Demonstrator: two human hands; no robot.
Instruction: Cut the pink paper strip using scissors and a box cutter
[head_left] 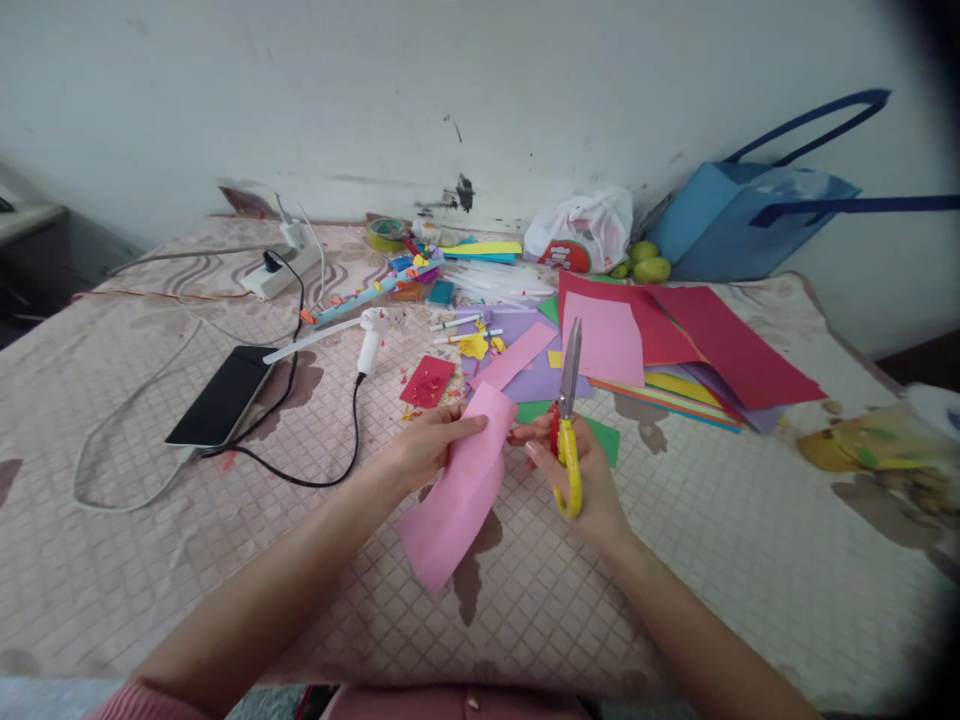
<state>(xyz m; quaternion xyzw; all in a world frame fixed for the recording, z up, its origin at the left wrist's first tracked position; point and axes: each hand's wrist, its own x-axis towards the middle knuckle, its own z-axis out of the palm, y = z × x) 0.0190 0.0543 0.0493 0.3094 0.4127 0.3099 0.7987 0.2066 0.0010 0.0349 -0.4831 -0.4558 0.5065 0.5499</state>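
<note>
Pink paper [469,490] slants across the middle of the desk [720,590], its near end loose, because the left hand [420,450] has its grip closed on the far part, thumb on top to steady it. The right hand [596,490] has its grip closed around the scissors [571,375], blades pointing far, probably to hold the tips clear; whether its fingertips touch the paper, I cannot tell. Left of both, the glue gun [370,350] lies apart, likely to leave elbow room.

Behind the cloth-covered tabletop [697,560] rose a pale wall [337,90], marked with dark smudges [463,192] just above its edge.
</note>
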